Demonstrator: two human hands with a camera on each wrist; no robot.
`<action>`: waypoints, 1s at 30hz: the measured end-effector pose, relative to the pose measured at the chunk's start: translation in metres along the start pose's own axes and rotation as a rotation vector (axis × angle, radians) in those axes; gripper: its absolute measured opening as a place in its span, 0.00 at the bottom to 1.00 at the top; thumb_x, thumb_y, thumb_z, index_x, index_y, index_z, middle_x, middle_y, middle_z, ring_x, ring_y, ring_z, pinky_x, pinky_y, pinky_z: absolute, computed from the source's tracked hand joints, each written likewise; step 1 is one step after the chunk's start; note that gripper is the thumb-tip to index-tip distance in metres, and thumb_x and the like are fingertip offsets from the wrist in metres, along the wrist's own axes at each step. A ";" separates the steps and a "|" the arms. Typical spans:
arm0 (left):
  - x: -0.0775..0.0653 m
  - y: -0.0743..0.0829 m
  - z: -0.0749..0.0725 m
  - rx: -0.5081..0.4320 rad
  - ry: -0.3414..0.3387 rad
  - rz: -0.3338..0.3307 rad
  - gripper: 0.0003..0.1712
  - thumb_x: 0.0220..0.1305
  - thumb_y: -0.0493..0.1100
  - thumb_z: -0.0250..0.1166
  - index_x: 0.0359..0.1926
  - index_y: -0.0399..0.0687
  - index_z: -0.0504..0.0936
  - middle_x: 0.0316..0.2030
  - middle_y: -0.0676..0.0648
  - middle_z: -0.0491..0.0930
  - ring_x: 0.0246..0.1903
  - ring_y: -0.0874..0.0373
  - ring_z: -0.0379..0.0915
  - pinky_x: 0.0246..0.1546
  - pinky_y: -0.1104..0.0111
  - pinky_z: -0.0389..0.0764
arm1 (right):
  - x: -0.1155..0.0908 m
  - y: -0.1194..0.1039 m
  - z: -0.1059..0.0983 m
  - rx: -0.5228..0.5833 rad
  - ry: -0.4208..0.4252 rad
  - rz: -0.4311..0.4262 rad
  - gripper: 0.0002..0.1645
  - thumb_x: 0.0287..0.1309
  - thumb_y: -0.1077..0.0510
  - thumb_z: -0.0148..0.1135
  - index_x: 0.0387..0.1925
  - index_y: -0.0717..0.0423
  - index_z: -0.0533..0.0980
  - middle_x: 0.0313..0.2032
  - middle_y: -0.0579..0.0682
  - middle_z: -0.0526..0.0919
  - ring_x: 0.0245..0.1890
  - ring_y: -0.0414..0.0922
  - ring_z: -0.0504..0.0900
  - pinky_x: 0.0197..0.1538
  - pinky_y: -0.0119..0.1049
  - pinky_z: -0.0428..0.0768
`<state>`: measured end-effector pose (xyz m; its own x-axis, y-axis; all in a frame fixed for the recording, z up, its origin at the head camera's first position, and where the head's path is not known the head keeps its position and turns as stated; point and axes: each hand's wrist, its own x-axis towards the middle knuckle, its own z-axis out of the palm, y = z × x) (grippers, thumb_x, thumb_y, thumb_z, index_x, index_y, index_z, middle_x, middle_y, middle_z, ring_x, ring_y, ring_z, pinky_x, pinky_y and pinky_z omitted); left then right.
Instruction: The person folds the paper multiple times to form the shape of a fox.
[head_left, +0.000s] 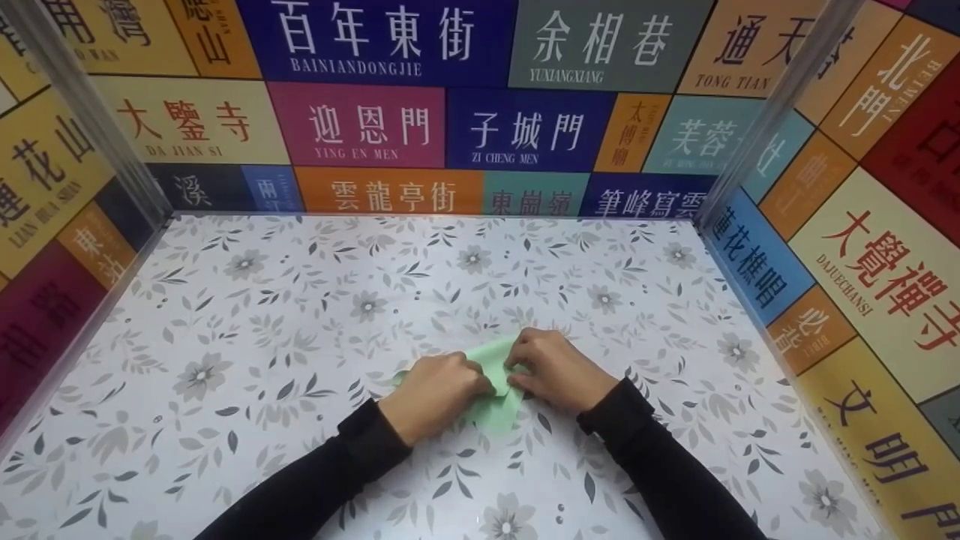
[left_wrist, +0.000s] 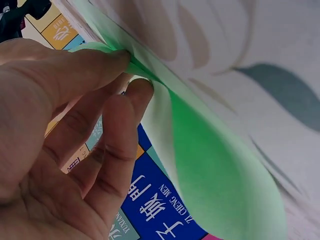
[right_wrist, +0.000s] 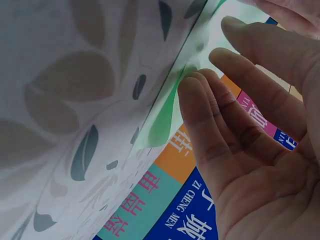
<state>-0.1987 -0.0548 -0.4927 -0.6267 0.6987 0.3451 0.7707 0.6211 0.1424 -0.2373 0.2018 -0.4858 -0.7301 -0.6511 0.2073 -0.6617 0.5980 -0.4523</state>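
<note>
A light green sheet of paper (head_left: 496,367) lies on the floral tabletop between the two hands, partly folded over and curling up along its edges. My left hand (head_left: 442,390) pinches it between thumb and fingers; in the left wrist view a loose flap of the paper (left_wrist: 220,175) bows away from the pinch. On the opposite side, my right hand (head_left: 559,369) touches the paper with its fingertips. The right wrist view shows the right hand's fingers (right_wrist: 202,115) lightly bent, with a gap between thumb and forefinger. The hands cover parts of the sheet.
The white tabletop (head_left: 360,262) carries a grey flower and leaf print. Panels of coloured blocks with Chinese lettering (head_left: 360,124) stand at the back and on both sides, with clear strips (head_left: 780,112) at the back corners.
</note>
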 end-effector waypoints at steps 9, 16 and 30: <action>-0.002 -0.002 0.000 -0.033 0.014 -0.001 0.03 0.73 0.40 0.81 0.42 0.55 0.99 0.41 0.51 0.97 0.37 0.52 0.93 0.36 0.60 0.96 | 0.001 0.001 0.002 0.006 -0.007 -0.016 0.05 0.66 0.64 0.84 0.43 0.60 0.95 0.43 0.56 0.92 0.44 0.54 0.93 0.51 0.46 0.94; -0.002 -0.001 0.000 -0.052 0.006 -0.017 0.04 0.71 0.39 0.81 0.37 0.52 0.96 0.32 0.53 0.94 0.30 0.54 0.88 0.28 0.62 0.92 | 0.001 -0.003 -0.001 -0.009 -0.008 0.003 0.05 0.66 0.63 0.84 0.43 0.59 0.95 0.43 0.55 0.93 0.43 0.53 0.92 0.50 0.45 0.94; -0.001 0.000 0.000 -0.070 -0.015 -0.004 0.02 0.72 0.41 0.82 0.40 0.54 0.98 0.34 0.54 0.95 0.31 0.56 0.90 0.32 0.64 0.94 | -0.002 -0.006 -0.007 -0.076 0.022 0.049 0.14 0.65 0.61 0.85 0.51 0.58 0.94 0.47 0.54 0.90 0.47 0.50 0.90 0.54 0.47 0.94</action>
<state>-0.1977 -0.0553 -0.4935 -0.6311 0.7017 0.3307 0.7740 0.5977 0.2089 -0.2333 0.2033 -0.4775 -0.7646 -0.6108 0.2057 -0.6359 0.6630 -0.3950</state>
